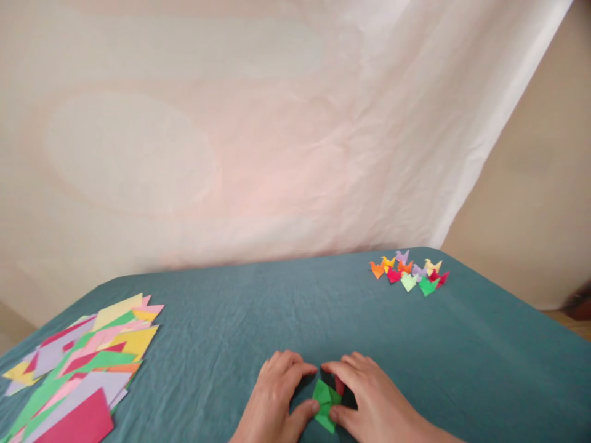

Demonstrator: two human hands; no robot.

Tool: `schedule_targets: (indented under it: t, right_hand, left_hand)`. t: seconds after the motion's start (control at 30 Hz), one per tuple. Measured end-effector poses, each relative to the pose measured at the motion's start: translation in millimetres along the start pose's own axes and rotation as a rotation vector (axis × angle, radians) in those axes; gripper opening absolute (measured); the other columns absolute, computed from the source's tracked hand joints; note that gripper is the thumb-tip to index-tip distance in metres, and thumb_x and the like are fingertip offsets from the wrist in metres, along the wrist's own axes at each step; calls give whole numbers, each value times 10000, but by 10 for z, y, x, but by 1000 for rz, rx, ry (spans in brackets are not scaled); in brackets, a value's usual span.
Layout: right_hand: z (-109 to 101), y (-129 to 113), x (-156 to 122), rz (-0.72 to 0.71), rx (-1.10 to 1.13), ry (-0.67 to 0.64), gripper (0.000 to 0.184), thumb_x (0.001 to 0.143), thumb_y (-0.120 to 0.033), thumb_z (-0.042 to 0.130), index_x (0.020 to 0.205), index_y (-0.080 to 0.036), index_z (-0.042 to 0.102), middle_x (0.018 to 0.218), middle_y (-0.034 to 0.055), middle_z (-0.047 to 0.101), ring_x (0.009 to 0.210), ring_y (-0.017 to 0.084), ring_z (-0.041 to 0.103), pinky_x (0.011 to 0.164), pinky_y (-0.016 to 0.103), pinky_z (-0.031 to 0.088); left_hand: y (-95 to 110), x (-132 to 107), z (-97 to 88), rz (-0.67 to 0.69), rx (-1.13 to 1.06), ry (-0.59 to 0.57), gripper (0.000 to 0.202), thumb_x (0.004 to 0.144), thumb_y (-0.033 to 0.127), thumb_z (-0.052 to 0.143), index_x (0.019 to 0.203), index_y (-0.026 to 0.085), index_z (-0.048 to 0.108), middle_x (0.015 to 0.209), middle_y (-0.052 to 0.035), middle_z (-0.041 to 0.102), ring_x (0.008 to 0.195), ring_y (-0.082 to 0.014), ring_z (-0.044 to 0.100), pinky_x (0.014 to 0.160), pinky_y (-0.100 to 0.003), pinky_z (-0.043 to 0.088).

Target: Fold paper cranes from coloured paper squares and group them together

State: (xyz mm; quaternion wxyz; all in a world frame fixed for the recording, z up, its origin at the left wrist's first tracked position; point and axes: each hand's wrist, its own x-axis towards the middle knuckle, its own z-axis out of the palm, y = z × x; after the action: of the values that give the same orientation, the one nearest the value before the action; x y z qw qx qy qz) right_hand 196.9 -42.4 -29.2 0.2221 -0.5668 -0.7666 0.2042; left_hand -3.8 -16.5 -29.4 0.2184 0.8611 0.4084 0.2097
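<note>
A small piece of folded green origami paper (pixel 324 401) lies on the cloth between my two hands, near the bottom of the view. My left hand (pixel 281 394) curves around its left side, thumb pressed on the paper's left edge and index finger arched beyond its far corner. From the other side my right hand (pixel 369 394) has its thumb on the lower right of the paper, with its index finger bent over near the top. The tips of the two index fingers almost meet. Partly hidden by the right fingers is the paper's right side.
Loose colored paper sheets (pixel 87 363) are heaped at the left of the teal-covered table (pixel 221 332). Toward the far right stand several small folded paper birds (pixel 409 281) in orange, yellow, red, purple and green. A pale cloth (pixel 277 135) hangs behind the table.
</note>
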Motion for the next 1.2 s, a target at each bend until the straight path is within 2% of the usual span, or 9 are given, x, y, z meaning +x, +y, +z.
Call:
schedule_targets:
  t: [0.1,0.2,0.37,0.47,0.53,0.7,0.87,1.0,1.2]
  right_hand:
    - [-35,-14,8,8,19,-5,288,610,-114,748,855,-232,653,758,-27,629,765,180,556,690,271,409]
    - [-16,8,6,-38,24,4,201,604,-114,750,728,-215,629,767,-33,622,771,167,556,693,258,403]
    - [71,44,-1,-193,70,102,181,652,-97,732,735,-193,603,748,-32,615,735,132,562,659,218,403]
    - [77,49,11,-364,30,243,104,797,-119,620,722,-186,595,705,-24,612,691,122,551,642,229,388]
    - [52,52,26,-496,-24,336,162,867,-129,524,733,-182,599,698,-8,611,663,128,540,630,252,376]
    - [-19,59,55,-715,-214,453,237,882,-72,441,711,-163,577,679,20,600,638,144,519,616,284,350]
    - [24,62,59,-713,-263,412,235,880,-69,416,733,-162,574,760,43,619,731,169,535,660,300,360]
    - [103,66,59,-704,-329,359,277,881,-77,386,671,-173,539,652,28,559,645,165,492,598,309,320]
    - [133,93,8,-658,-352,226,206,848,-115,474,660,-177,532,652,21,556,621,167,467,554,314,282]
  left_hand:
    - [22,13,-9,35,25,-30,259,776,261,653,1029,220,615,1001,-70,581,927,-231,532,811,-354,413]
    - [47,23,7,28,29,-26,126,752,274,673,830,187,626,912,-57,601,861,-214,545,756,-323,414]
    - [46,14,47,48,46,25,55,770,165,611,728,181,578,700,-4,626,695,-153,566,670,-261,389]
    - [29,2,15,174,135,65,66,794,130,568,762,186,580,691,-3,629,666,-143,559,655,-259,377]
    - [27,-1,-34,286,196,122,84,838,132,526,799,185,578,723,-17,634,684,-148,551,664,-267,375]
    - [52,-9,-149,502,333,247,191,910,99,411,836,168,573,721,-18,620,675,-151,521,687,-301,363]
    - [38,-18,-134,536,461,181,258,920,86,349,784,162,555,699,-22,588,667,-159,499,687,-325,346]
    - [-1,0,-56,531,537,98,249,891,97,375,690,175,497,654,-14,545,622,-159,462,634,-323,322]
    - [-62,-46,-24,426,441,-55,106,858,165,472,776,184,537,767,-27,580,714,-175,510,643,-301,359]
